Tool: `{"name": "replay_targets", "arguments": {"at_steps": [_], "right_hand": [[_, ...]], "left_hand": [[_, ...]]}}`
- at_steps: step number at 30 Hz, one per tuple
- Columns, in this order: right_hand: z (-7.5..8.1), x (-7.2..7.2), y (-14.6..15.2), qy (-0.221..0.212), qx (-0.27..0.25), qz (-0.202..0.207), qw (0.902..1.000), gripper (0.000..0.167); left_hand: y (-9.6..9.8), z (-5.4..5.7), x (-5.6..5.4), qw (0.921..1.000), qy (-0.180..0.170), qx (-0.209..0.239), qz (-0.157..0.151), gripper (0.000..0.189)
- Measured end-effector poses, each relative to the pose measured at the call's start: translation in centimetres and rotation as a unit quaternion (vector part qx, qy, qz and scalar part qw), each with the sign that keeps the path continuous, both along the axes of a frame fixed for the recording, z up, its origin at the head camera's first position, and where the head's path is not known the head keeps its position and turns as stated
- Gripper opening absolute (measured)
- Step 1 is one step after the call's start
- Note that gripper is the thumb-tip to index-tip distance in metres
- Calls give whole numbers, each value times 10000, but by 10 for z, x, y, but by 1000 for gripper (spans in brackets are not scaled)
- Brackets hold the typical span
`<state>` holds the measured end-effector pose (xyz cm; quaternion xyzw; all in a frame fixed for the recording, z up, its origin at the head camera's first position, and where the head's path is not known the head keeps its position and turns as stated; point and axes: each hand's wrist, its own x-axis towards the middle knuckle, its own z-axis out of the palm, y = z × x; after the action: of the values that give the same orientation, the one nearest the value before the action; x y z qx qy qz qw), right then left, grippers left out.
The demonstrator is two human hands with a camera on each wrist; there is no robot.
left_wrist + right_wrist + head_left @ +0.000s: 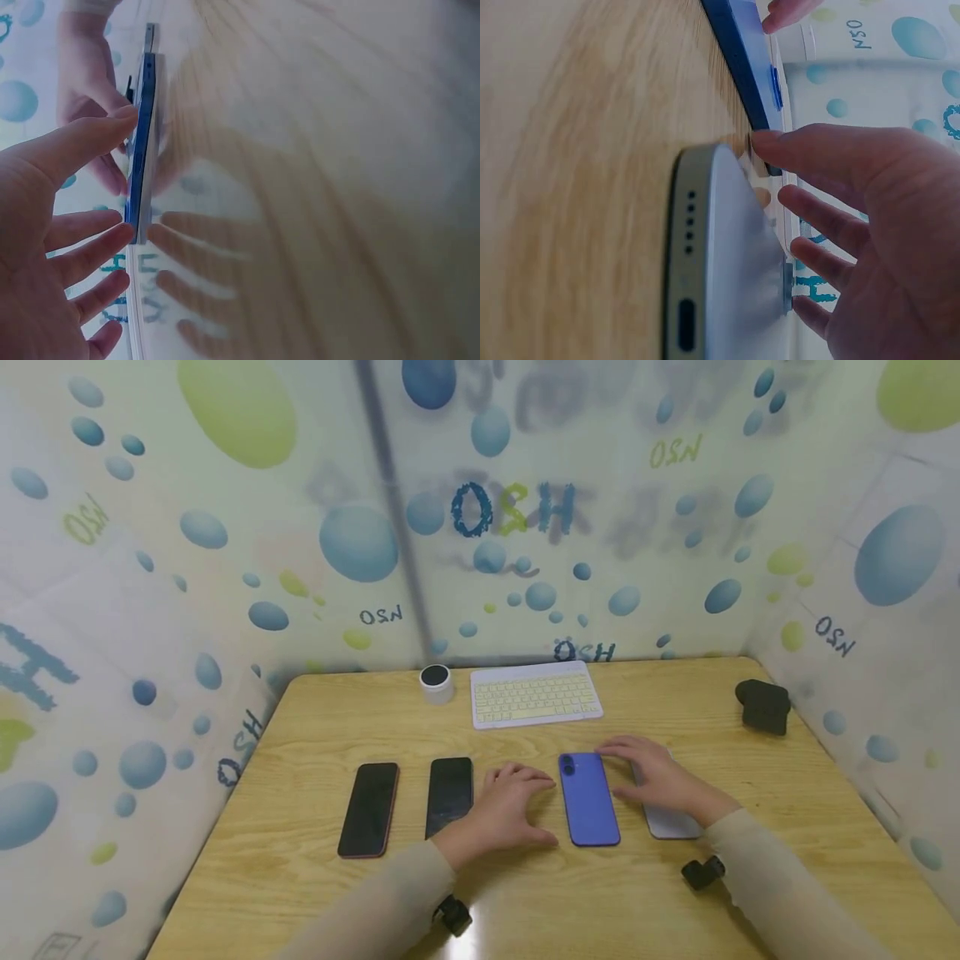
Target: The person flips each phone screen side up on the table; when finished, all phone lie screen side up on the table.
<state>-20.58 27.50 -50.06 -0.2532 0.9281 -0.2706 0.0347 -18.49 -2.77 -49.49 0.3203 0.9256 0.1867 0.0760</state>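
A blue phone [591,806] lies back up on the wooden table, its camera at the far left corner. To its left my left hand [504,810] is spread, fingers relaxed, thumb and fingertips toward the phone's edge. On the other side, my right hand [663,785] has its fingertips beside the phone's right edge, thumb and fingers apart. Under the right hand's palm and wrist lies a silver phone [742,277], partly covered in the head view. A black-screened phone [448,789] sits partly behind the left hand. Neither hand grips anything.
Farther left lies another dark-screened phone [369,810] with a reddish edge. At the back stand a small white cylinder [437,687] with a black top and a white keyboard [536,695]. A black object [763,706] sits at the far right. Patterned walls enclose the table [300,727].
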Motion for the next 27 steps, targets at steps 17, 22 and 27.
{"name": "replay_targets", "arguments": {"at_steps": [17, 22, 27], "right_hand": [[3, -1, 4, -402, -49, 167, 9990, 69], [1, -3, 5, -264, -36, 204, 9994, 69], [-1, -4, 5, -214, -46, 239, 9995, 70]], "left_hand": [[21, -7, 3, 9993, 318, -117, 159, 82], [26, -4, 5, 9980, 466, -311, 276, 84], [29, -2, 7, 9974, 433, -452, 369, 87]]}}
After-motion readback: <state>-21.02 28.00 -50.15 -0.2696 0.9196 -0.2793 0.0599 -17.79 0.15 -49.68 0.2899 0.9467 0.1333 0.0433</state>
